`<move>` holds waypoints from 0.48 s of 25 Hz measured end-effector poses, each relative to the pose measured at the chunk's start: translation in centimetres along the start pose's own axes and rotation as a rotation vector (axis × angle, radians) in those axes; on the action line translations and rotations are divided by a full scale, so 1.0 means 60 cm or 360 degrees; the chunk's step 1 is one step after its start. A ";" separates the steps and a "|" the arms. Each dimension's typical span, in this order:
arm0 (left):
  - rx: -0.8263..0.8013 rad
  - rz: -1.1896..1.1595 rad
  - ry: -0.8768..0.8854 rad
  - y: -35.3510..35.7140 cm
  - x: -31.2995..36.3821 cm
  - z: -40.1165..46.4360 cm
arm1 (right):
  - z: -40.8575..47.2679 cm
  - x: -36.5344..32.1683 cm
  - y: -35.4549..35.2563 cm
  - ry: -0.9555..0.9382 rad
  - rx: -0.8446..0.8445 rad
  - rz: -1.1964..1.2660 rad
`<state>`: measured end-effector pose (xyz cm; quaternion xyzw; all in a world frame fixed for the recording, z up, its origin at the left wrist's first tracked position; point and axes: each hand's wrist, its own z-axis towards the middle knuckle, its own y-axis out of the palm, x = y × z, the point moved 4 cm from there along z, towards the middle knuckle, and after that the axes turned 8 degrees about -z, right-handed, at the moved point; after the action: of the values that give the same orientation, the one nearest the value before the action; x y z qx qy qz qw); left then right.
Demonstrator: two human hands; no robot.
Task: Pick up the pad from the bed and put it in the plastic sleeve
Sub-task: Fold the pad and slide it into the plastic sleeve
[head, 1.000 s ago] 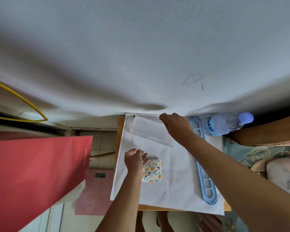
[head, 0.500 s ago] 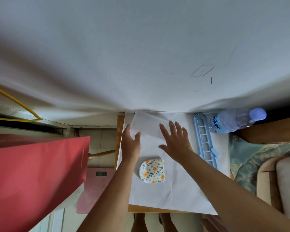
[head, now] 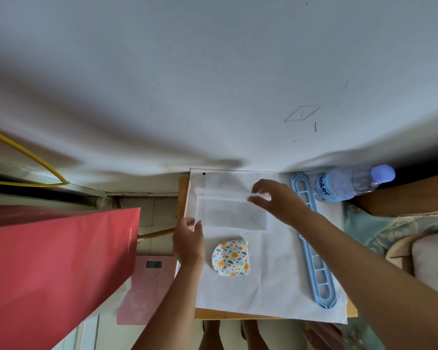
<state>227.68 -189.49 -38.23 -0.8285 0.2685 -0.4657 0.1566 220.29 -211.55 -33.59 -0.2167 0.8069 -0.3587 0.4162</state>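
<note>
Both hands pinch the plastic sleeve (head: 232,213): left hand (head: 189,242) its corner, right hand (head: 280,200) (blurred) seemingly its flap. The floral pad (head: 231,258) lies untouched at the sleeve's 6 o'clock.

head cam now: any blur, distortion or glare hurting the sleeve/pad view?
Head view: right hand fingertips smeared by motion blur; plastic sleeve translucent, low contrast on the white sheet; pad sharp; wide-angle bend curves the wall edge; soft shadows, no harsh glare.
</note>
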 end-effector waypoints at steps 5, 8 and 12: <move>0.0038 -0.0034 -0.0099 -0.002 -0.016 -0.001 | 0.018 0.056 -0.018 0.0672 0.0491 0.0227; 0.0047 -0.0061 -0.0102 -0.001 -0.020 0.000 | 0.021 0.071 -0.005 0.0865 0.0418 0.0517; 0.0010 -0.0062 -0.0033 -0.002 -0.017 -0.005 | 0.014 0.067 0.004 0.0851 0.0376 0.0524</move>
<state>227.05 -188.79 -38.71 -0.8380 0.2492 -0.4608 0.1527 218.72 -214.36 -36.17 0.0681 0.8646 -0.4217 0.2644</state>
